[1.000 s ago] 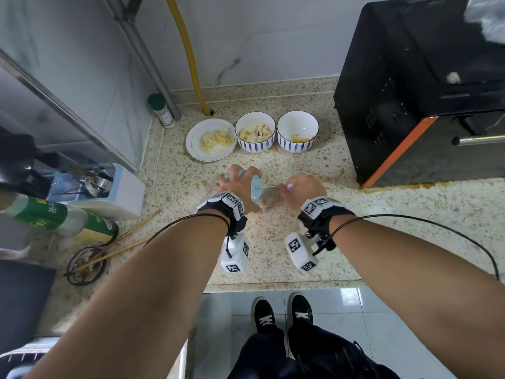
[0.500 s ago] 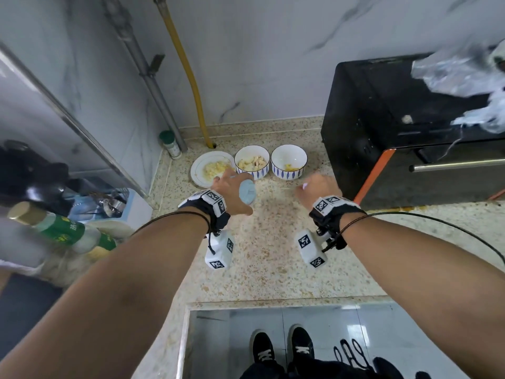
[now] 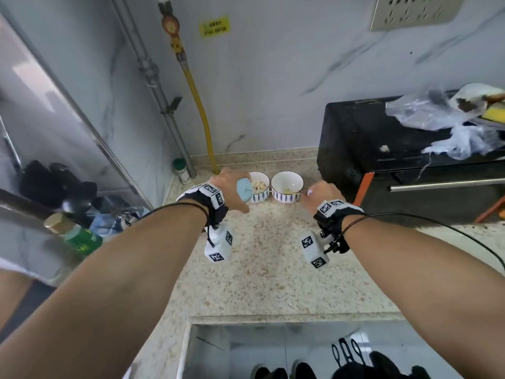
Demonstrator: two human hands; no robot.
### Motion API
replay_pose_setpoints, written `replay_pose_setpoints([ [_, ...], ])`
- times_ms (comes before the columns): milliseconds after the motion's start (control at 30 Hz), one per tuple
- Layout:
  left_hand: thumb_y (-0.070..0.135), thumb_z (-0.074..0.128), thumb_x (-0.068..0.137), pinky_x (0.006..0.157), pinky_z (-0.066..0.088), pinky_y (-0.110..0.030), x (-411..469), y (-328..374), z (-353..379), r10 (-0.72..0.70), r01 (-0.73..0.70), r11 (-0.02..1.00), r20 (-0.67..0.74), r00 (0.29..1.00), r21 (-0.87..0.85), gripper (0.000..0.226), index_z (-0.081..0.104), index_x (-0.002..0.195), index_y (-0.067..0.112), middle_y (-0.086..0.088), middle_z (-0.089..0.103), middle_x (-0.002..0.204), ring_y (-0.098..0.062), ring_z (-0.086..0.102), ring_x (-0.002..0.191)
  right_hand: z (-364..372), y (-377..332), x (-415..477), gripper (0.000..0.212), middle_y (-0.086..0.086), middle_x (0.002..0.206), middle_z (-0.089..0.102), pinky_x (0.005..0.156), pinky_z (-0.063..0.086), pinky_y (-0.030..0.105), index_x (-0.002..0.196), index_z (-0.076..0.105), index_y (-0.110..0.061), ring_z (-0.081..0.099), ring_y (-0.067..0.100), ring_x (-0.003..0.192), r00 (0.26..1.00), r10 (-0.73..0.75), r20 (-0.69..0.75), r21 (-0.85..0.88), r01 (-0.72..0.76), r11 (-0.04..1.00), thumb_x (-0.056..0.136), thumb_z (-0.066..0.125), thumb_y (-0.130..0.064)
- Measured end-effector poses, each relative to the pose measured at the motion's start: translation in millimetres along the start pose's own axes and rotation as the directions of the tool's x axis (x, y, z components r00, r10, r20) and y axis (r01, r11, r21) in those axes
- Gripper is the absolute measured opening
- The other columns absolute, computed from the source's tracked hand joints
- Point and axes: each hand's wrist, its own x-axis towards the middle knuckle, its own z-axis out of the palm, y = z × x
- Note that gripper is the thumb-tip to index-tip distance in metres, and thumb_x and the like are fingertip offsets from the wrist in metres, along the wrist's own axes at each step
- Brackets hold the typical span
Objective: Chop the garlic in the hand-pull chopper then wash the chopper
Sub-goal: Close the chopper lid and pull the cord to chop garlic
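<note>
My left hand [image 3: 228,187] grips the hand-pull chopper [image 3: 244,190], of which only the light blue lid shows, tilted toward my right hand. The chopper is held over the speckled counter [image 3: 267,269], just in front of a blue-striped bowl holding garlic cloves [image 3: 259,175]. My right hand [image 3: 322,195] is closed around the small pale pull handle [image 3: 310,192], well to the right of the chopper. A thin cord seems to run between them across a second striped bowl [image 3: 287,177] with a few scraps inside. The chopper's cup is hidden by my fingers.
A black oven [image 3: 355,149] with plastic bags [image 3: 437,113] on top stands at the right. A green-capped jar [image 3: 181,170], a yellow hose [image 3: 203,119] and a metal pipe [image 3: 164,102] are in the back corner. A green bottle [image 3: 79,236] sits at the left.
My hands have moved apart, the right one drawing the handle away to the right. The view has tilted up, and my left hand now hides the plate of chopped garlic.
</note>
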Motion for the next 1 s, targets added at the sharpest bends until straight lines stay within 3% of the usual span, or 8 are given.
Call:
replay_pose_setpoints([
  [133,0.056,0.089,0.056,0.077,0.051,-0.034,1,24,-5,0.105,-0.106,0.994,-0.024,0.994,-0.041,0.062,0.059,0.103,0.03,0.001,0.061,0.106,-0.024,0.059,0.096,6,-59,-14,0.038,0.001,0.075,0.058,0.059,0.04,0.028,0.073,0.059,-0.019,0.056,0.023,0.069,0.917,-0.397,-0.028,-0.209,0.383,0.9,0.092,0.035,-0.043],
  [267,0.047,0.085,0.063,0.082,0.058,-0.042,-2,27,-17,0.094,-0.093,0.995,-0.015,0.995,0.031,0.055,0.062,0.11,0.03,-0.002,0.061,0.111,-0.026,0.063,0.096,3,-62,-19,0.037,-0.001,0.078,0.06,0.057,0.035,0.029,0.078,0.055,-0.026,0.052,0.022,0.069,0.835,-0.548,-0.051,-0.254,0.52,0.816,0.098,0.033,-0.048],
  [400,0.046,0.088,0.067,0.082,0.056,-0.042,-9,7,-33,0.018,-0.018,1.0,-0.011,1.0,0.001,0.067,0.059,0.125,0.03,0.0,0.05,0.117,-0.027,0.056,0.102,-5,-22,2,0.038,0.007,0.108,0.067,0.076,0.046,0.035,0.109,0.064,-0.022,0.061,0.028,0.092,0.96,-0.281,-0.003,-0.245,0.272,0.931,0.1,0.034,-0.044],
  [533,0.047,0.088,0.068,0.089,0.056,-0.045,-13,0,-34,-0.039,0.037,0.998,0.034,0.999,0.059,0.065,0.06,0.123,0.027,-0.005,0.059,0.119,-0.028,0.061,0.101,-6,1,12,0.04,0.012,0.116,0.067,0.079,0.046,0.033,0.112,0.067,-0.013,0.063,0.032,0.102,0.992,-0.089,0.091,-0.238,0.108,0.965,0.098,0.043,-0.041],
  [633,0.045,0.086,0.072,0.086,0.058,-0.044,-11,10,-32,0.009,-0.013,0.997,0.056,0.998,0.072,0.058,0.061,0.119,0.021,-0.006,0.064,0.114,-0.027,0.062,0.099,-2,-30,5,0.039,0.008,0.108,0.067,0.074,0.043,0.03,0.109,0.066,-0.015,0.062,0.027,0.097,0.962,-0.238,0.131,-0.179,0.259,0.949,0.1,0.039,-0.042],
  [733,0.046,0.083,0.074,0.086,0.058,-0.045,-9,27,-33,0.07,-0.075,0.993,0.049,0.996,0.095,0.056,0.061,0.119,0.019,-0.005,0.063,0.113,-0.028,0.062,0.102,-3,-67,-8,0.037,-0.002,0.078,0.061,0.057,0.037,0.027,0.088,0.061,-0.021,0.059,0.021,0.075,0.89,-0.454,0.042,-0.178,0.454,0.873,0.1,0.038,-0.047],
  [833,0.039,0.084,0.074,0.081,0.059,-0.047,-9,25,-36,0.071,-0.071,0.997,0.033,0.997,0.021,0.058,0.06,0.123,0.017,-0.007,0.06,0.116,-0.03,0.06,0.105,-1,-73,-8,0.035,-0.005,0.071,0.058,0.052,0.035,0.025,0.081,0.06,-0.024,0.055,0.016,0.065,0.87,-0.493,-0.022,-0.144,0.485,0.863,0.099,0.041,-0.047],
  [1000,0.039,0.087,0.07,0.061,0.056,-0.034,-16,-13,-36,-0.025,0.026,1.0,0.044,0.999,-0.01,0.054,0.061,0.115,0.025,-0.006,0.055,0.109,-0.029,0.062,0.094,-2,-10,10,0.035,0.01,0.101,0.069,0.068,0.046,0.031,0.095,0.067,-0.015,0.061,0.03,0.082,0.997,-0.072,0.031,-0.167,0.077,0.983,0.093,0.047,-0.043],
])
